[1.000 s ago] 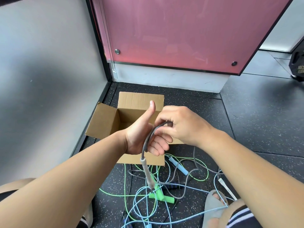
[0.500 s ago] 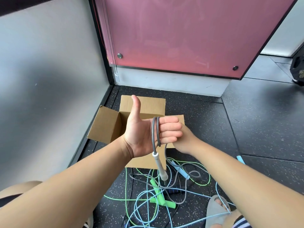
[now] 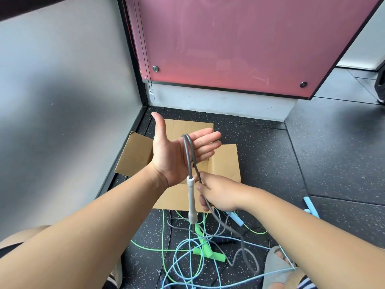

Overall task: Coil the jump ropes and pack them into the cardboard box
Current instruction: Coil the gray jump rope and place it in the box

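My left hand (image 3: 177, 151) is raised palm-up over the open cardboard box (image 3: 224, 163), fingers straight, thumb up. Two turns of the grey jump rope (image 3: 188, 151) loop across its fingers, and the rope's pale grey handle (image 3: 191, 200) hangs down below the palm. Just under it, my right hand (image 3: 218, 192) grips the same grey rope, which trails down to the floor. A green rope (image 3: 162, 232) with green handles (image 3: 208, 250) and a light blue rope (image 3: 181, 261) lie tangled on the floor in front of the box.
A grey wall stands at the left and a pink panel (image 3: 239, 42) behind the box. Light blue handles (image 3: 310, 206) lie at the right on the dark speckled floor. My sandalled foot (image 3: 279, 265) is at the lower right, among the ropes.
My left fingers have straightened from curled round the loops. My right hand came out from behind the left and dropped below it, drawing the grey rope downward.
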